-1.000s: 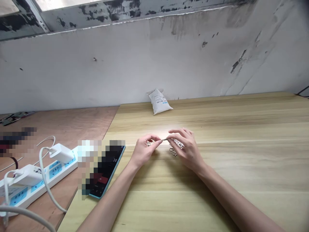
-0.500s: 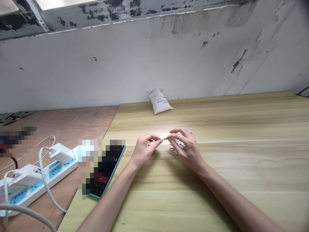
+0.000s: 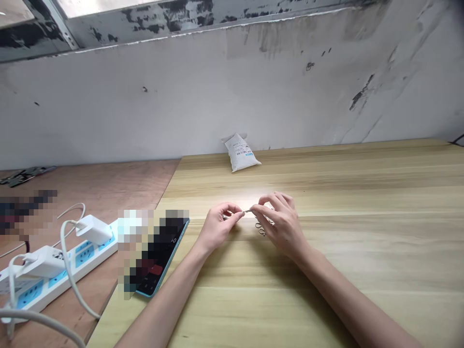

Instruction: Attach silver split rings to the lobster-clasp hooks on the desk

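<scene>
A: Two hands, close together. What's between them?

B: A thin metal pin point(image 3: 247, 211) lies level across the narrow gap between the left hand point(image 3: 217, 227) and the right hand point(image 3: 281, 229). The left thumb and fingertips point(image 3: 237, 213) are pinched closed on its near end. The right fingertips point(image 3: 253, 209) meet the other end, but I can't tell if they grip it.

A: What has changed?

B: The right fingers point(image 3: 271, 205) have curled further over a patterned silvery piece point(image 3: 268, 218). It showed openly a second ago; now only a sliver shows, so its shape can't be read.

A: Anything else at the fingers?

B: Small metal loops point(image 3: 261, 230) sit just below the right fingers, and another small metal loop point(image 3: 225, 217) shows behind the left fingers. How they connect is hidden.

A: Farther out?

B: Both hands hover over a pale wood-grain table point(image 3: 344, 270). Left of the left hand lies a blue-edged phone point(image 3: 159, 261), partly pixelated. Beyond it, a white power strip point(image 3: 68, 261) with white chargers point(image 3: 94, 230) rests on a plywood bench point(image 3: 108, 188). Well past the fingertips, a white bag point(image 3: 241, 153) leans against a stained wall point(image 3: 181, 101).
</scene>
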{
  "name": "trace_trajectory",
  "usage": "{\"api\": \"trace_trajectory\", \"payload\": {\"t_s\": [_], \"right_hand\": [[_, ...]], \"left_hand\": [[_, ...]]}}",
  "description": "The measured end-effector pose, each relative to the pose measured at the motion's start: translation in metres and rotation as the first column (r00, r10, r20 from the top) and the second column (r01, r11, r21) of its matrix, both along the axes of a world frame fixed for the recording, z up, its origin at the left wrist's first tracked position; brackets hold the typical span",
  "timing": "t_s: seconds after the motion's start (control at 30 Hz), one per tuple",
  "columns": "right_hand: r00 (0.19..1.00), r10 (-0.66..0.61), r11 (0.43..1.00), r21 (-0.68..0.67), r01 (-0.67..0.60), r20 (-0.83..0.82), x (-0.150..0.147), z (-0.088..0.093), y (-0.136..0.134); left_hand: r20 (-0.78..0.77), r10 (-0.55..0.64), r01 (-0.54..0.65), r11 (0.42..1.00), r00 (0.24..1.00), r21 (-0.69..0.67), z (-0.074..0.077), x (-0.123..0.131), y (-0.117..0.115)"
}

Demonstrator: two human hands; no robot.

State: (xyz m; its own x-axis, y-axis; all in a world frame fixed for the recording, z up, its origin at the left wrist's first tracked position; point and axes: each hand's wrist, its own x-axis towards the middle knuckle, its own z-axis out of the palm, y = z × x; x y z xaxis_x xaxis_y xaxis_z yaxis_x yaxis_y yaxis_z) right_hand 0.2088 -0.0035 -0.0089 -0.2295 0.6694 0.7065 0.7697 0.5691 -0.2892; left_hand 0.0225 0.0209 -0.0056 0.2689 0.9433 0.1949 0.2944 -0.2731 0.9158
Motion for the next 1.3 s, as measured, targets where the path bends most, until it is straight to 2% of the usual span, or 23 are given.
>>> {"api": "trace_trajectory", "payload": {"t_s": [0.27,0.43,0.7,1.07,1.3], "right_hand": [[0.997,0.002,0.996,-0.083,-0.009,-0.081,-0.0021,-0.0046,0.0011],[0.995,0.007,0.995,-0.095,-0.016,-0.096,-0.0019,-0.0055,0.0009],[0.998,0.015,0.997,-0.079,-0.02,-0.062,-0.0021,-0.0033,0.0015],[1.0,-0.012,0.999,-0.041,0.011,-0.014,-0.0006,-0.0008,0.0015],[1.0,-0.005,0.999,-0.051,0.004,-0.026,-0.0004,-0.0033,0.002]], "left_hand": [[0.017,-0.013,0.013,1.0,1.0,-0.014,0.0,-0.0025,0.0035],[0.002,-0.047,0.047,0.996,0.999,-0.072,-0.0008,-0.0027,0.0025],[-0.026,-0.12,0.118,0.991,0.992,-0.065,-0.005,-0.0034,0.0004],[0.035,-0.074,0.076,0.995,0.997,-0.069,-0.0068,-0.0049,0.0035],[0.097,-0.069,0.076,0.994,0.993,-0.075,-0.0017,-0.0013,0.0009]]}}
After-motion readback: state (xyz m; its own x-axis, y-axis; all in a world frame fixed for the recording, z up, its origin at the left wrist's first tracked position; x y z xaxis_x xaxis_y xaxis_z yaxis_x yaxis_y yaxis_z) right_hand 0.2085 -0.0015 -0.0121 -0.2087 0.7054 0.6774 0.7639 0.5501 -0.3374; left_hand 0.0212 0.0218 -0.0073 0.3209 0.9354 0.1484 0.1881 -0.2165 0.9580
